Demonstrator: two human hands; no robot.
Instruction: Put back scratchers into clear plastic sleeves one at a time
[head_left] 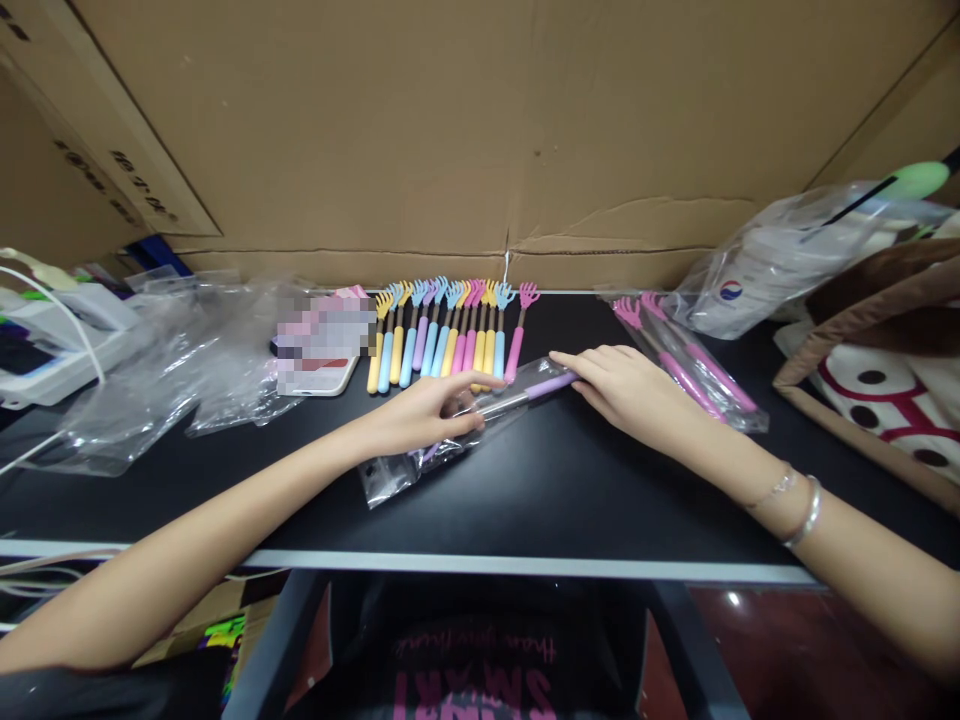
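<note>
On the black table lies a clear plastic sleeve with a purple-handled back scratcher inside it. My left hand grips the sleeve near its middle, fingers pinching the plastic. My right hand rests on the sleeve's far end, fingertips on the purple handle. Behind them a row of several unbagged scratchers in yellow, blue, purple and pink lies side by side.
A bagged pair of pink scratchers lies right of my right hand. Loose clear bags pile up at the left beside a phone. A cardboard wall closes the back. A bag stands at the right.
</note>
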